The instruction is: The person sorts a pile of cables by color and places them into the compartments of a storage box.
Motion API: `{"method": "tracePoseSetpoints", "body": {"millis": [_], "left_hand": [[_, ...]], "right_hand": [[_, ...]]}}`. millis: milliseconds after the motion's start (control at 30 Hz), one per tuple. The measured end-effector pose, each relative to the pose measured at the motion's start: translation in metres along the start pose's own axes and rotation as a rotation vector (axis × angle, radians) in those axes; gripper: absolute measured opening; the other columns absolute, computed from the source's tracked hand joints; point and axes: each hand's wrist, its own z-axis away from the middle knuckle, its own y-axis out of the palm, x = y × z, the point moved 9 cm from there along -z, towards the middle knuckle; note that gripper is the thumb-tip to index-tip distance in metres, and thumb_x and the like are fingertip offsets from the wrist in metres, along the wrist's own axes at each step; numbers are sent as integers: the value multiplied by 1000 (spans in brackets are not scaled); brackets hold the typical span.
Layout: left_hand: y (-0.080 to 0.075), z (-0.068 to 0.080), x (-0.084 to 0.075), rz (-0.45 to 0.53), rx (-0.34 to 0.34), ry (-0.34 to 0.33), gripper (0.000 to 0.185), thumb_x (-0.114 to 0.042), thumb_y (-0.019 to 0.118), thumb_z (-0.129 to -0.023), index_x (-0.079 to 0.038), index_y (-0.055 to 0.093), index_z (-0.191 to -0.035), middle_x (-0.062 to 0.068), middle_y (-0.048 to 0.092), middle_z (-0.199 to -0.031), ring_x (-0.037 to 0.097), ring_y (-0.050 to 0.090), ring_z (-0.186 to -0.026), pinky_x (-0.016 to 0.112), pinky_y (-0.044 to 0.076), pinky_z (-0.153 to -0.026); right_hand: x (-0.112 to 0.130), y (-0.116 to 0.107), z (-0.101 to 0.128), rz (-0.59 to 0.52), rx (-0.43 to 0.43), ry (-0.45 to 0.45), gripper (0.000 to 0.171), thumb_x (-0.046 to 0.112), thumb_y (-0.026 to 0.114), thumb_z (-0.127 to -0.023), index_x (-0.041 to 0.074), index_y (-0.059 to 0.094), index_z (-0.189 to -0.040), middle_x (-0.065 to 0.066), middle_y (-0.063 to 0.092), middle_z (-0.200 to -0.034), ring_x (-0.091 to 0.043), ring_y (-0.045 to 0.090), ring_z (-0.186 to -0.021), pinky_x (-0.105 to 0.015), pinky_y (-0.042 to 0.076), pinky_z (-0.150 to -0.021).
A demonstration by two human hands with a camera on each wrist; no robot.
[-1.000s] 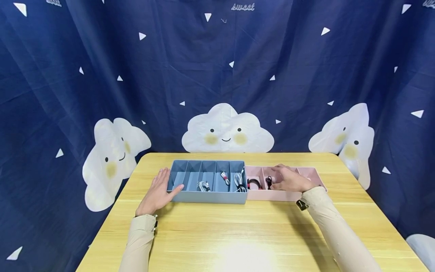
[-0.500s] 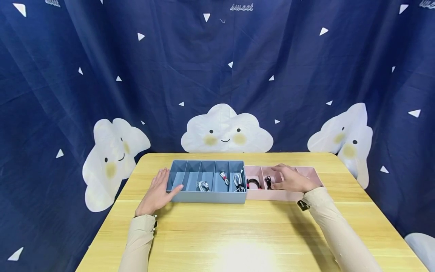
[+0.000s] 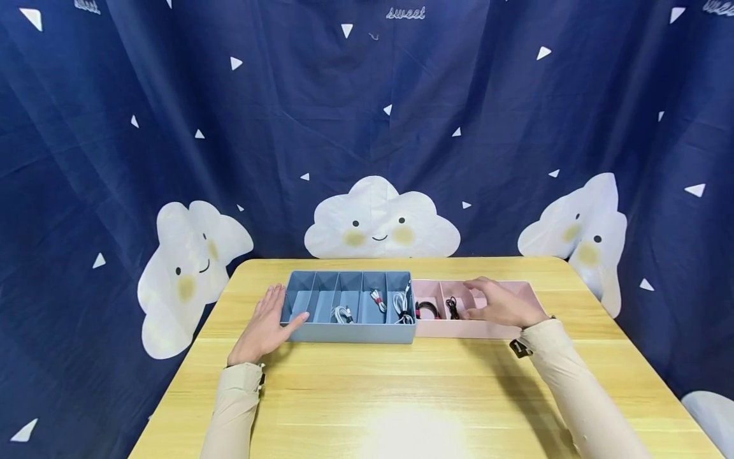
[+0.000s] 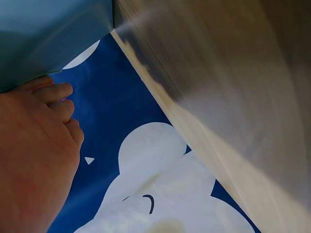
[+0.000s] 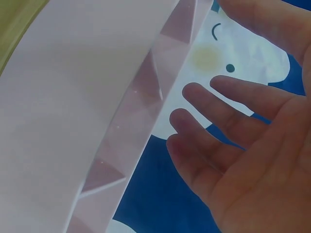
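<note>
blue organizer (image 3: 350, 332), pink organizer (image 3: 459, 329), navy cloud-print curtain (image 3: 367, 127)

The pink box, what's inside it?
The pink box has dividers. Its leftmost slot holds a black and red cable, the next a black cable. The right hand hovers over the slots further right, hiding what is in them.

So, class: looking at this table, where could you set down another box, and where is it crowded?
Free: the wide strip of table in front of the blue organizer and pink organizer, between the sleeves. Crowded: the back row, where both organizers sit side by side, the left hand and right hand on them.
</note>
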Motion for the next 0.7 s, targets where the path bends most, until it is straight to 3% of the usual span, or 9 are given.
{"method": "tracePoseSetpoints", "body": {"millis": [267,700], "left_hand": [[0,0,0,11,4,-2,109,-74,48,-97,4,13,-164,23,9,-174,40,2,-163,62,8,-131],[1,1,0,16,13,-4,110,-75,47,-96,2,10,-164,22,7,-174,39,0,-163,62,6,-131]], "right_hand": [[3,-4,8,-1,-11,-9,69,22,81,-90,-14,53,-142,-33,61,-137,-50,60,-128,-64,49,-108],[7,-14,28,38,-78,-59,68,19,80,-89,-14,52,-142,-32,63,-135,-49,60,-127,-66,46,-108]]}}
